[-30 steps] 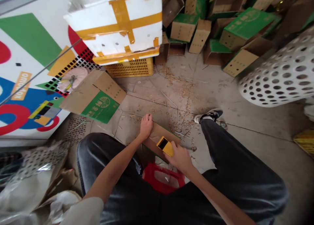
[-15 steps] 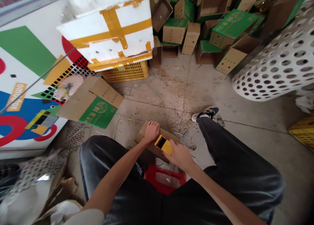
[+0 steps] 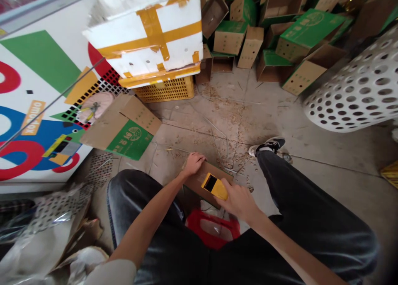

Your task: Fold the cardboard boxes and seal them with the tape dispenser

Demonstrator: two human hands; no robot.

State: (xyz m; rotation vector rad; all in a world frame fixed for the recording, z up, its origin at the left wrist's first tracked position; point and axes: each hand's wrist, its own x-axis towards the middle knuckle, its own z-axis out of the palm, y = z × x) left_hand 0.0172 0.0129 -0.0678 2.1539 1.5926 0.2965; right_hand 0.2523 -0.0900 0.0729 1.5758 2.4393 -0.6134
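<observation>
- Left hand (image 3: 194, 162): fingers curled over the far end of the cardboard piece (image 3: 197, 180), gripping it.
- Right hand (image 3: 239, 200): closed around a yellow tool (image 3: 214, 186), which rests on the cardboard.
- Cardboard piece: lies between both hands, its long axis running from the left hand to the right.
- Change: a second ago the left fingers lay flatter.
- Below the hands: red crate (image 3: 213, 231).
- Far ahead: green cartons (image 3: 230, 38) on the floor (image 3: 236, 115).

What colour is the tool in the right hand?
Yellow with a dark opening; the tool in the right hand, over the cardboard, shows best in head view.

Yellow tool (image 3: 215, 186); brown cardboard (image 3: 199, 178); red stool (image 3: 214, 231)
</observation>
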